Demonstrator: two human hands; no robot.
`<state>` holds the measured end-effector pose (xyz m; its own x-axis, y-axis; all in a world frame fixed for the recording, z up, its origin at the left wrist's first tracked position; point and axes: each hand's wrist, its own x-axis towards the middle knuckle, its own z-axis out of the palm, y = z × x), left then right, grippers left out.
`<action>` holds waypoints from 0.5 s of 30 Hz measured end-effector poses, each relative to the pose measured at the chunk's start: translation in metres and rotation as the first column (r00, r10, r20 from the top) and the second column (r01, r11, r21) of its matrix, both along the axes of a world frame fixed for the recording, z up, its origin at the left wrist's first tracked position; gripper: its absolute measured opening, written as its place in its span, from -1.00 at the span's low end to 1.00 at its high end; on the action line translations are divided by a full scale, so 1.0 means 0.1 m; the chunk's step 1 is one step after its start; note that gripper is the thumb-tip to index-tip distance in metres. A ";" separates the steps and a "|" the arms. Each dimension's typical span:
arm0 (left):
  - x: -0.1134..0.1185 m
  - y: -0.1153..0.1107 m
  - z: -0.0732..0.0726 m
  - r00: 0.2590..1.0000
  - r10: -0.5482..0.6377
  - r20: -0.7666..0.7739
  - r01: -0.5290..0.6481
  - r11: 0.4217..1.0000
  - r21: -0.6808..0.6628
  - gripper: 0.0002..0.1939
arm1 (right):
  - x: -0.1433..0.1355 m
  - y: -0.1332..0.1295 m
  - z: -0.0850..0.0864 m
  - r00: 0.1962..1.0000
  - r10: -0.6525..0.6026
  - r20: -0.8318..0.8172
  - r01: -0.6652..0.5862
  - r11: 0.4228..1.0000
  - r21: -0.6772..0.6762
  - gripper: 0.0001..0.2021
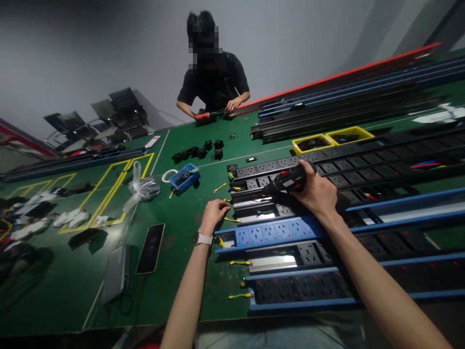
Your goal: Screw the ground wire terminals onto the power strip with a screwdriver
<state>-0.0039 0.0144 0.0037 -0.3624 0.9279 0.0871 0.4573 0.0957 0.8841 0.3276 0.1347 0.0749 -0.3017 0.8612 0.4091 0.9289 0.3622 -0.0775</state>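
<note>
My right hand (pixel 319 194) is wrapped round a black power screwdriver (pixel 288 180), whose tip points left over the ends of the socket strips. My left hand (pixel 215 213) is at the left end of a dark strip, its thumb and fingertips pressed together by a yellow-green wire (pixel 227 200); what they hold is too small to make out. Just below lies a blue socket strip (pixel 269 233), with black socket strips (pixel 301 287) in blue rails nearer me. Short yellow-green wires stick out of several strip ends.
Left of my hands are a blue bin (pixel 184 178), a plastic bag (pixel 144 188), a phone (pixel 150 248) and a grey power bank (pixel 116 274). Yellow trays (pixel 332 140) and long rails lie beyond the strips. Across the green table (pixel 189 213), a person (pixel 214 82) handles a red-and-black tool.
</note>
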 end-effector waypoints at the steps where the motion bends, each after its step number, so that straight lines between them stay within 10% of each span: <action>1: -0.01 0.01 0.01 1.000 0.009 0.008 -0.009 1.000 0.000 -0.94 | 0.00 0.00 -0.01 1.000 -0.002 0.001 0.002 1.000 -0.003 -0.15; 9: 0.09 -0.08 0.18 0.991 0.004 0.135 -0.016 0.996 0.091 -0.76 | 0.01 0.04 -0.05 0.999 -0.008 -0.031 0.007 0.999 -0.054 -0.15; 15: 0.15 -0.07 0.01 0.924 0.160 0.349 -0.206 0.973 0.101 -0.75 | 0.04 0.04 -0.17 0.997 -0.061 -0.038 0.060 0.998 -0.031 -0.21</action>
